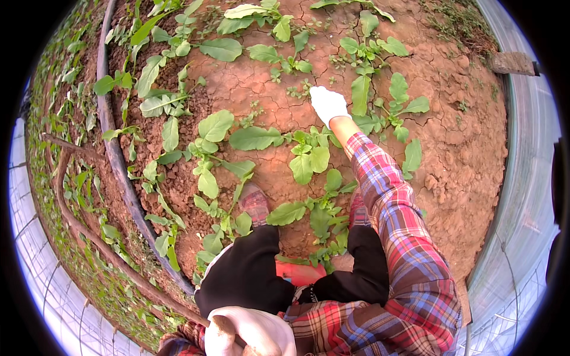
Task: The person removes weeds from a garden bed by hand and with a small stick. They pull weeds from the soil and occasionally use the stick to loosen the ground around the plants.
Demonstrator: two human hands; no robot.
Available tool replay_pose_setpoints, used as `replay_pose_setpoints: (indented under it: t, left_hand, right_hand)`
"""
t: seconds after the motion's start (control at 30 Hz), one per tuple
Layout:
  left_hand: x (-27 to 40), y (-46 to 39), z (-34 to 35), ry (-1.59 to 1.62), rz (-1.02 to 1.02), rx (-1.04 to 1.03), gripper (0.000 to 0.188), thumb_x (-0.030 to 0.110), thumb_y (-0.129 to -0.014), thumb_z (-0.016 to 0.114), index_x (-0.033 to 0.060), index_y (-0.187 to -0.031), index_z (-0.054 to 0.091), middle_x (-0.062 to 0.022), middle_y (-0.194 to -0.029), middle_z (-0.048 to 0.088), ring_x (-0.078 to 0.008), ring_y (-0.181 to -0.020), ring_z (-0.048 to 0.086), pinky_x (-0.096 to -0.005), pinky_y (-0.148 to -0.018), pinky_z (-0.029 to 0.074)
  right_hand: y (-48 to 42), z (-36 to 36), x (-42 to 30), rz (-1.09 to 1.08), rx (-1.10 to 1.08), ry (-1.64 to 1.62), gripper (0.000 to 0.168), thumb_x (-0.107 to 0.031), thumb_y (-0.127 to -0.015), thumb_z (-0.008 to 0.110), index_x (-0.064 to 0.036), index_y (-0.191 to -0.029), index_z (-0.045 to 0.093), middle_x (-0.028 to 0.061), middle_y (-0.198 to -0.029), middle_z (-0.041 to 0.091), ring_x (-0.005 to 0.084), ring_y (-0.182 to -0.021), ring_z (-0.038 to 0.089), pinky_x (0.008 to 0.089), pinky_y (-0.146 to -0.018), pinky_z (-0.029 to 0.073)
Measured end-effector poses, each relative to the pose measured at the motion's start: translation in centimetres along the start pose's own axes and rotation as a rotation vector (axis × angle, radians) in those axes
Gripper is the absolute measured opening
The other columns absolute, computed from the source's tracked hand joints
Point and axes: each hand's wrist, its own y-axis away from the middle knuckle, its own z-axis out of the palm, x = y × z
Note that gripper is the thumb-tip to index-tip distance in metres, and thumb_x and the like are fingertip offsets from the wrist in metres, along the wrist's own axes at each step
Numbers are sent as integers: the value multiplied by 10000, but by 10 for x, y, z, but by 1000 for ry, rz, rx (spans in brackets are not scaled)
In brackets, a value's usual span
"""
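Note:
My right hand [328,105], in a white glove, reaches down to the cracked soil. Its fingers are curled in and the tips are hidden under the glove. A small weed seedling [302,90] sits right against its fingertip side; whether it is pinched does not show. Broad-leaved green plants [309,161] grow near the wrist. My left hand [256,333], in a white glove with soil-stained fingers, is low in the view near my lap. A curved wooden stick [120,262] runs up to this glove from the left; whether the fingers hold it is unclear.
Leafy plants [213,129] grow around my shoes [254,204]. A dark hose or pipe [118,164] runs along the left, with denser greenery beyond. Plastic sheeting [525,178] borders the bed on the right, by a wooden block [513,63]. A red object [299,272] lies between my legs.

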Motion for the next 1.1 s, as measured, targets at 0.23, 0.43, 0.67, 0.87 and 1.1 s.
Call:
replay_pose_setpoints:
  t: [0.23,0.43,0.67,0.87,1.1]
  left_hand:
    - [4,-3,-6,26,-9,-126,634,435,-998,271,123,-450,332,40,-333,293,-108,-230,316,-278,-284,326]
    - [4,0,-4,35,-12,-46,625,433,-999,268,111,-470,347,37,-336,294,-107,-232,307,-276,-277,313]
    - [5,-3,-6,36,-18,-60,624,442,-996,280,104,-479,368,32,-341,297,-110,-236,307,-282,-281,322]
    - [5,-1,-5,46,-6,-57,634,449,-992,287,116,-455,336,32,-339,293,-105,-230,296,-284,-260,275]
    - [6,-1,-4,81,20,-11,639,433,-997,288,108,-447,327,31,-336,283,-106,-230,289,-281,-258,263]
  right_hand:
    - [6,-8,6,173,13,-352,244,-254,-881,480,-95,-1059,532,139,-1062,601,321,-984,586,427,-855,457]
    - [5,3,-10,32,39,-187,259,-253,-879,500,-100,-1085,539,132,-1069,590,328,-927,604,430,-798,483]
    - [2,-4,-28,11,25,27,185,-112,-867,483,-38,-1021,554,178,-965,627,343,-813,648,428,-691,523]
    - [-9,-4,-26,159,-102,-58,223,-196,-853,500,-31,-989,563,183,-956,640,350,-865,638,442,-748,503]
    - [-8,-12,15,283,182,-412,268,-276,-860,520,-80,-1041,551,156,-958,633,349,-894,606,437,-796,471]
